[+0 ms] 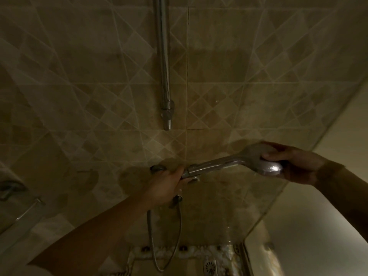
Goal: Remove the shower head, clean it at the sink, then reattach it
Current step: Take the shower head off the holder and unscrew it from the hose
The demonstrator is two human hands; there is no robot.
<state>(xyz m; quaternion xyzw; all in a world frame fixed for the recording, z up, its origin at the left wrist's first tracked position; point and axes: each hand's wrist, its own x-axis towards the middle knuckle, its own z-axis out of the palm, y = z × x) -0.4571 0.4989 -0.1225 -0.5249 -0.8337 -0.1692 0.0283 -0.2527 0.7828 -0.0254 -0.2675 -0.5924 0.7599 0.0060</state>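
A chrome hand-held shower head [235,163] lies nearly level in front of the tiled wall. Its round spray end points right and its handle points left. My right hand [292,163] grips the spray end. My left hand [169,184] is closed around the handle's lower end, where the hose joins. The metal hose [180,226] drops from under my left hand and loops down toward the floor. Above, the chrome riser rail [163,56] runs down the wall to its bracket [167,114]. The light is dim.
A chrome tap handle [8,189] and a thin rail [27,210] sit on the wall at the left. A floor drain [210,266] and patterned floor tiles show at the bottom. A glass panel edge [278,206] runs diagonally on the right.
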